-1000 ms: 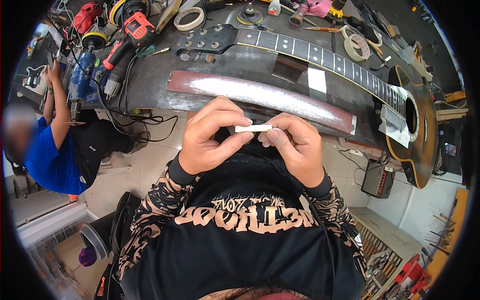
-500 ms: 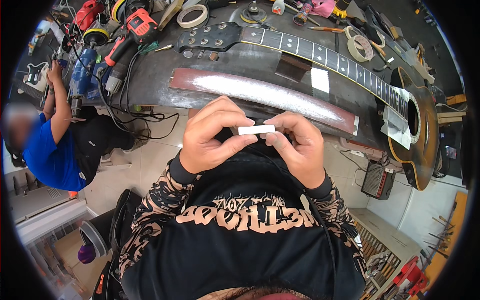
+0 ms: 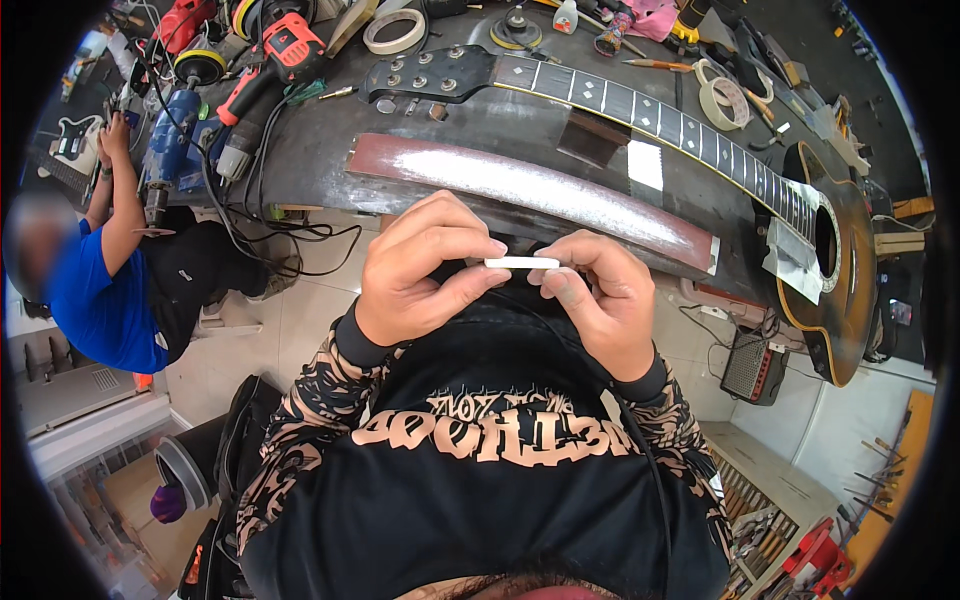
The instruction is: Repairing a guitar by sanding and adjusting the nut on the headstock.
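Before the workbench (image 3: 308,165), a white bar (image 3: 522,263), seemingly light, stiff and brittle, is being finger-pinched at its ends, likely the safest hold, by the left hand (image 3: 425,268) and right hand (image 3: 607,290).

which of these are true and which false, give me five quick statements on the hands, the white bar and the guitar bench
1. The left hand and right hand hold a small white bar at the fingertips. True.
2. A red-and-black power tool lies left of the acoustic guitar's headstock. True.
3. The right hand rests on the guitar's neck. False: it is at the right end of the white bar.
4. The long reddish-brown strip on the workbench lies nearer the person than the guitar's neck. True.
5. The guitar's body is at the left of the picture. False: the guitar's body is at the right.
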A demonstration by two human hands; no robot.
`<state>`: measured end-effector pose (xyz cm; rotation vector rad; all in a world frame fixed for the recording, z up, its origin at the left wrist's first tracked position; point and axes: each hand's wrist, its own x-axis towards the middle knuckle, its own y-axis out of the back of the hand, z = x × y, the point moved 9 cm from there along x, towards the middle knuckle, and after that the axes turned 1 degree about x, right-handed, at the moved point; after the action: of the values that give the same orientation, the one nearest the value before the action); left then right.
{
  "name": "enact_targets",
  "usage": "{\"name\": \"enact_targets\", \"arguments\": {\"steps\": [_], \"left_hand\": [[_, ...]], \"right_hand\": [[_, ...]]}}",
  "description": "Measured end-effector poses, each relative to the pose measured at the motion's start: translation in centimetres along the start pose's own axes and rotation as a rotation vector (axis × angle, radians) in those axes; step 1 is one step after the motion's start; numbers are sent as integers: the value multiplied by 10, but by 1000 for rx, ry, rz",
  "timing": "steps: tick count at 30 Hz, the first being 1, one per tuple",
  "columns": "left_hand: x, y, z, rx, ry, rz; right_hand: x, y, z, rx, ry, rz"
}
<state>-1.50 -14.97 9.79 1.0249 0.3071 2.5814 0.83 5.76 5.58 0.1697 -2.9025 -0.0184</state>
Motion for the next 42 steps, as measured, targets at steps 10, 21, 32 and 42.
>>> {"name": "enact_targets", "arguments": {"steps": [10, 21, 32, 42], "left_hand": [[-2, 0, -4, 18, 15, 7], [-4, 1, -9, 37, 49, 48], [-5, -5, -14, -13, 69, 55], [-9, -75, -45, -723, 500, 276]], "right_hand": [[0, 1, -3, -55, 59, -15], [1, -2, 1, -42, 58, -8], [-2, 0, 14, -11, -38, 8], [-10, 17, 11, -118, 21, 142]]}}
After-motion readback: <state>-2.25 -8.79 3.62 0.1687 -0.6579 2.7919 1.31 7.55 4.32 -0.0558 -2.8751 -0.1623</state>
